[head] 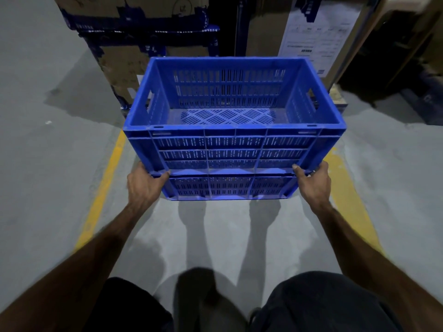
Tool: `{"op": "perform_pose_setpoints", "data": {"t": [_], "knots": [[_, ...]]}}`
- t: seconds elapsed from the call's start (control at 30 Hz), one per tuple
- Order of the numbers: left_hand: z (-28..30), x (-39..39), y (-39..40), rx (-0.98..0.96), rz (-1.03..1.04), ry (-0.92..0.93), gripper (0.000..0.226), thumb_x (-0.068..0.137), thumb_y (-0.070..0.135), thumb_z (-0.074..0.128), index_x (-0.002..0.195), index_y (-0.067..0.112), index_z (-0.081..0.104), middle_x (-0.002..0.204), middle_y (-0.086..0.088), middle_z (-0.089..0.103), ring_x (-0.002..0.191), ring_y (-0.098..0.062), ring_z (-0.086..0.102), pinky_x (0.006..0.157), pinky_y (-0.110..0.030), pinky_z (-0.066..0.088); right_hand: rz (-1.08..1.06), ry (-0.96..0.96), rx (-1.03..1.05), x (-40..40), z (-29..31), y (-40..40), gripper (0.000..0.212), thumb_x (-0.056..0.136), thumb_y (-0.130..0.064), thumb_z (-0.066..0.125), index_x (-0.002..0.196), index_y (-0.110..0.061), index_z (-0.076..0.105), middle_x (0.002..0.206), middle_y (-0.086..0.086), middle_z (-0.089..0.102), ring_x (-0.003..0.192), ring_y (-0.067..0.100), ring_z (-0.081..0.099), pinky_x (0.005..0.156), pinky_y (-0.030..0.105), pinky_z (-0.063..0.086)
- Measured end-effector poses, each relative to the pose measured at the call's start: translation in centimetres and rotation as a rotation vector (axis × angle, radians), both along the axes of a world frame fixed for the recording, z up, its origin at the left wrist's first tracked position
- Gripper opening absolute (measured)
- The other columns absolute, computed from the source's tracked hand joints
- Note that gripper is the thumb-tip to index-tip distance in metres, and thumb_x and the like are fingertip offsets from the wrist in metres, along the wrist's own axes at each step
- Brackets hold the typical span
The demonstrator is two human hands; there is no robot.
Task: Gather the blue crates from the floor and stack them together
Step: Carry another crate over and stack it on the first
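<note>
An empty blue slotted crate (232, 142) sits on top of a second blue crate (227, 186), of which only the lower front wall shows. The stack stands in the middle of the view, on or just above the grey floor. My left hand (143, 183) grips the stack's near left corner at the seam between the two crates, thumb on the front face. At the near right corner my right hand (312, 182) grips the same seam. The fingers of both hands are hidden behind the crate sides.
Yellow floor lines (105, 185) run on both sides of the stack. Cardboard boxes (124, 70) with blue tape and a box bearing a white label (318, 34) stand close behind it. My dark-trousered legs (318, 305) fill the bottom of the view.
</note>
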State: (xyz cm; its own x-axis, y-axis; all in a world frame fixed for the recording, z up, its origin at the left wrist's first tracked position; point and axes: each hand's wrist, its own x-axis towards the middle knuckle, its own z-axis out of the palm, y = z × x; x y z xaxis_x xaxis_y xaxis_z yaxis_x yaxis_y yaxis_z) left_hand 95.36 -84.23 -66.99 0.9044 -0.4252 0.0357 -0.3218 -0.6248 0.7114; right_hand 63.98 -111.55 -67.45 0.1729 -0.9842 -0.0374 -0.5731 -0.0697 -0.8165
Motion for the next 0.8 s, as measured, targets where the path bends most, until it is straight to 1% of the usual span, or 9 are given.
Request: {"op": "perform_pose_setpoints", "data": {"t": [0.1, 0.2, 0.43, 0.53, 0.6, 0.67, 0.7, 0.73, 0.8], "knots": [[-0.4, 0.6, 0.1, 0.01, -0.001, 0.011, 0.061, 0.085, 0.041, 0.082, 0.134, 0.012, 0.06, 0.128, -0.014, 0.072, 0.109, -0.036, 0.071, 0.09, -0.053, 0.06, 0.003, -0.006, 0.004, -0.1, -0.1, 0.1, 0.059, 0.094, -0.042, 0.07, 0.136, -0.01, 0.044, 0.129, 0.012, 0.064, 0.098, 0.025, 0.059, 0.082, 0.041, 0.05], [-0.7, 0.9, 0.2, -0.005, -0.003, 0.031, 0.062, 0.084, 0.043, 0.082, 0.134, 0.015, 0.059, 0.129, -0.012, 0.072, 0.109, -0.034, 0.071, 0.089, -0.053, 0.061, -0.005, -0.023, 0.006, -0.1, 0.0, 0.3, 0.06, 0.094, -0.042, 0.07, 0.137, -0.01, 0.044, 0.131, 0.012, 0.063, 0.106, 0.03, 0.063, 0.085, 0.043, 0.052], [-1.3, 1.0, 0.2, -0.04, 0.002, 0.053, 0.063, 0.082, 0.044, 0.084, 0.132, 0.015, 0.058, 0.127, -0.01, 0.072, 0.108, -0.031, 0.072, 0.088, -0.051, 0.062, 0.003, -0.064, 0.024, -0.1, 0.5, 0.7, 0.06, 0.094, -0.04, 0.071, 0.139, -0.01, 0.044, 0.136, 0.01, 0.062, 0.113, 0.029, 0.063, 0.089, 0.043, 0.053], [-0.8, 1.9, 0.8, -0.002, -0.061, 0.156, 0.066, 0.079, 0.041, 0.086, 0.135, 0.021, 0.057, 0.131, -0.007, 0.07, 0.113, -0.029, 0.07, 0.092, -0.051, 0.06, 0.054, -0.103, 0.051, -0.7, 1.0, 0.3, 0.065, 0.095, -0.045, 0.07, 0.145, -0.018, 0.04, 0.141, 0.006, 0.059, 0.117, 0.025, 0.06, 0.097, 0.047, 0.053], [0.3, 2.8, 1.7, 0.072, -0.155, 0.253, 0.078, 0.073, 0.037, 0.086, 0.142, 0.023, 0.053, 0.138, -0.004, 0.066, 0.122, -0.025, 0.065, 0.1, -0.049, 0.056, 0.1, -0.17, 0.066, -1.5, 1.8, 0.0, 0.065, 0.095, -0.051, 0.067, 0.148, -0.025, 0.039, 0.145, 0.001, 0.057, 0.123, 0.022, 0.059, 0.105, 0.051, 0.05], [2.2, 4.0, 2.8, 0.125, -0.234, 0.297, 0.087, 0.066, 0.031, 0.074, 0.148, 0.021, 0.049, 0.144, -0.004, 0.061, 0.131, -0.025, 0.059, 0.105, -0.045, 0.052, 0.119, -0.227, 0.03, -2.3, 3.0, -0.7, 0.069, 0.093, -0.065, 0.059, 0.15, -0.03, 0.04, 0.149, 0.003, 0.055, 0.13, 0.021, 0.058, 0.11, 0.053, 0.046], [3.1, 4.7, 3.3, 0.095, -0.253, 0.296, 0.086, 0.064, 0.026, 0.066, 0.148, 0.018, 0.05, 0.143, -0.006, 0.06, 0.131, -0.027, 0.058, 0.106, -0.045, 0.05, 0.118, -0.251, 0.001, -2.6, 4.0, -0.9, 0.072, 0.092, -0.071, 0.055, 0.15, -0.032, 0.039, 0.15, 0.004, 0.054, 0.132, 0.02, 0.057, 0.112, 0.051, 0.045], [4.3, 5.5, 3.7, 0.019, -0.259, 0.287, 0.082, 0.063, 0.021, 0.06, 0.145, 0.016, 0.052, 0.14, -0.009, 0.061, 0.13, -0.028, 0.058, 0.107, -0.047, 0.049, 0.119, -0.272, -0.046, -2.8, 5.2, -1.3, 0.073, 0.093, -0.073, 0.052, 0.151, -0.03, 0.039, 0.15, 0.005, 0.054, 0.131, 0.017, 0.056, 0.113, 0.042, 0.044], [7.3, 7.2, 4.1, -0.212, -0.224, 0.277, 0.067, 0.067, 0.016, 0.054, 0.134, 0.022, 0.059, 0.134, -0.017, 0.063, 0.12, -0.028, 0.059, 0.1, -0.046, 0.051, 0.099, -0.291, -0.171, -3.0, 8.1, -2.3, 0.062, 0.101, -0.058, 0.048, 0.151, -0.021, 0.041, 0.143, 0.008, 0.056, 0.121, 0.007, 0.055, 0.103, 0.01, 0.039]]}}
